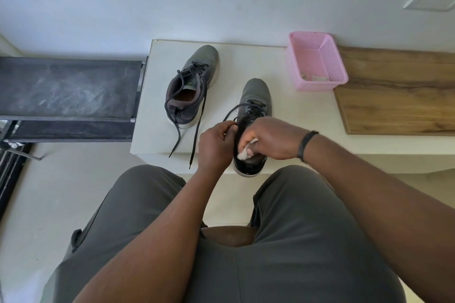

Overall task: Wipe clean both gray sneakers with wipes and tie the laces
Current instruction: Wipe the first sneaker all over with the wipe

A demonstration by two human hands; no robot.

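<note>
The job looks to be in its wiping stage, with the tying not yet begun. The near sneaker (pixel 256 103) stands at the front edge of the white surface (pixel 152 96), toe pointing away, its heel hidden under the hands. The right hand (pixel 270 138) has its fingers (pixel 248 136) curled round a crumpled white wipe (pixel 243 154) pressed at the heel collar, while the left hand (pixel 216 145) pinches the shoe's edge or a lace end there (which one, I cannot tell). The far sneaker (pixel 192 86) sits to the left, apart from the first, with loose laces (pixel 197 130) trailing over the front edge. Whether it has been wiped I cannot judge. A pink basket (pixel 317 39) at the far right holds what seem to be used scraps, hinting at some wiping done. Both pairs of laces remain untied.
</note>
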